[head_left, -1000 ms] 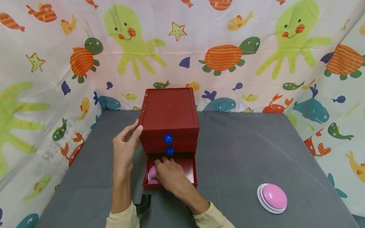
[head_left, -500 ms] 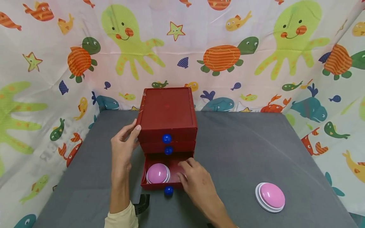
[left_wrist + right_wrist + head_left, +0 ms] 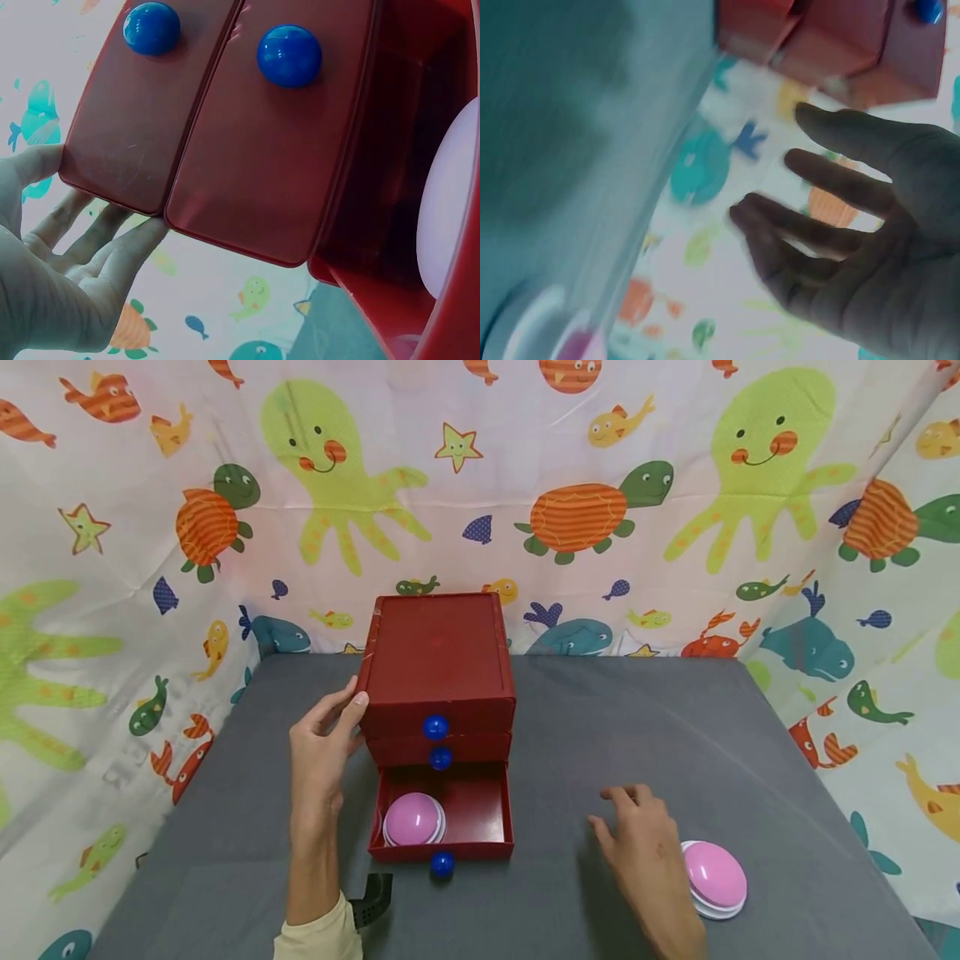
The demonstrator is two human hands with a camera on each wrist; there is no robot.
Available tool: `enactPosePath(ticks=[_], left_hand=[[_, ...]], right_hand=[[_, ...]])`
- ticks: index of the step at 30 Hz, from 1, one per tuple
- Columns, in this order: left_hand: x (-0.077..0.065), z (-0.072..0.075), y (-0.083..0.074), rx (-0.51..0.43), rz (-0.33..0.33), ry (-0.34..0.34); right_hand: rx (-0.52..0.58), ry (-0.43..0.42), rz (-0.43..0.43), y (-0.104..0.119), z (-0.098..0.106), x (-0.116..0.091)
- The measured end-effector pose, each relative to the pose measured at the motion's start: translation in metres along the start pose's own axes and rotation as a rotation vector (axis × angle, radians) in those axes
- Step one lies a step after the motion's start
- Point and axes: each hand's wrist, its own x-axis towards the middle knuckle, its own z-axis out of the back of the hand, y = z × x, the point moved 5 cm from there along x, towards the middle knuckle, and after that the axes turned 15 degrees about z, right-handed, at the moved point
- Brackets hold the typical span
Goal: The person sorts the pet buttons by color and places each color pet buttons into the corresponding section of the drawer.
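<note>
A small red chest of drawers [image 3: 438,652] with blue round knobs stands on the grey cloth. Its bottom drawer [image 3: 480,845] is pulled out and holds a pink dome push button [image 3: 414,818] with a white base at the left. My left hand [image 3: 324,743] grips the chest's upper left front corner; in the left wrist view the thumb [image 3: 41,161] lies at the top edge and the fingers at the side. To the right, my right hand [image 3: 641,847] is above the cloth with nothing in it, fingers loosely bent. It partly overlaps a second pink push button [image 3: 716,872].
Grey cloth [image 3: 600,718] covers the table around the chest. A white curtain with printed sea animals [image 3: 480,527] hangs behind and at both sides. A black strap piece [image 3: 372,900] shows at the left wrist.
My right hand has left the drawer, where it was over the pink push button, and moved right to beside the second one. The left hand stays at the chest's corner.
</note>
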Motion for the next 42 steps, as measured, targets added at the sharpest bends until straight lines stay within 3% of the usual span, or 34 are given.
enactPosePath(ticks=[7,11,20,31,42], left_hand=[[0.000,0.001,-0.001,0.003,-0.003,-0.016],[0.000,0.003,-0.001,-0.002,-0.007,-0.027],[-0.001,0.004,-0.001,-0.004,-0.001,-0.028],[-0.001,0.002,0.002,0.002,-0.004,-0.028],[0.001,-0.001,0.002,0.001,0.005,-0.004]], right_hand=[[-0.034,0.416,-0.435,-0.073,0.000,-0.031],[0.021,0.520,-0.581,-0.093,-0.003,-0.046],[0.060,0.528,-0.632,-0.101,-0.006,-0.056],[0.072,0.518,-0.606,-0.104,-0.009,-0.054],[0.092,0.477,-0.522,-0.100,-0.002,-0.049]])
